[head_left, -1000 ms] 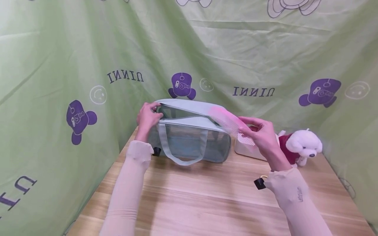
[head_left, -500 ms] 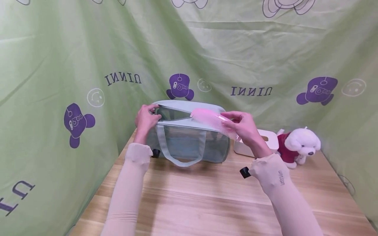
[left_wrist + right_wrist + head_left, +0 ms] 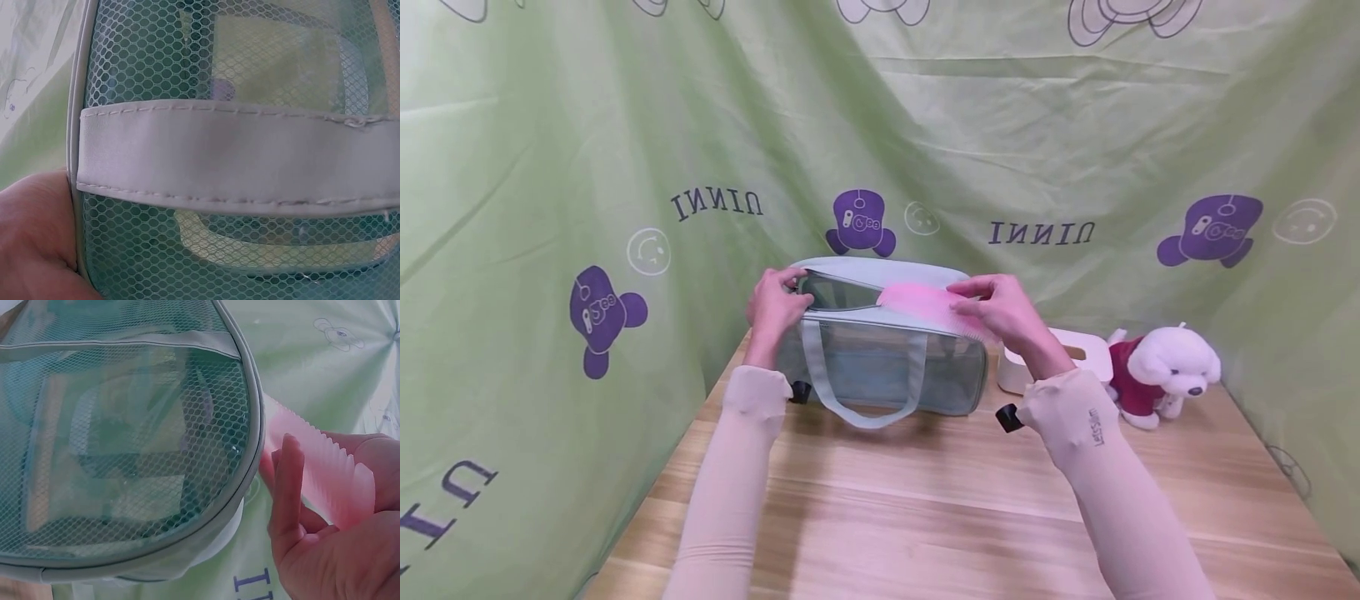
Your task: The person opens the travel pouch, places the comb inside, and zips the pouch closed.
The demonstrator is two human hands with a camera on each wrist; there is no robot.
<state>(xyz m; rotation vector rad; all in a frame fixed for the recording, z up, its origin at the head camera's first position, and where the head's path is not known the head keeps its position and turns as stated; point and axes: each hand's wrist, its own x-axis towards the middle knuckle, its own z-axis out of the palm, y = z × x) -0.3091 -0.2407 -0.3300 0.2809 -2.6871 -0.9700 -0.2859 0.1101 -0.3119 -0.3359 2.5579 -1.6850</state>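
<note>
A pale mint mesh handbag (image 3: pixel 951 375) stands on the table, its zipped top parted at the left. My left hand (image 3: pixel 775 304) holds the left end of that opening, thumb at the front edge and fingers at the back. In the left wrist view, part of this hand lies beside the mesh and the bag's strap (image 3: pixel 219 156). My right hand (image 3: pixel 1003 312) pinches a pink comb (image 3: pixel 917 300) by its right end, over the bag's top. The comb's left tip is at the opening. In the right wrist view, the comb's teeth show beyond the bag's rim.
Right of the bag stands a white tissue box (image 3: pixel 1090 350) with a slot in its top, partly behind my right arm. Beside it sits a white plush dog (image 3: pixel 1172 362) in a red top. A green printed curtain (image 3: pixel 1000 125) hangs behind the wooden table (image 3: pixel 925 517).
My right hand has carried the comb leftward from the bag's right end to over its top, and the comb's tip now lies by the opening. My left hand stays at the bag's left end.
</note>
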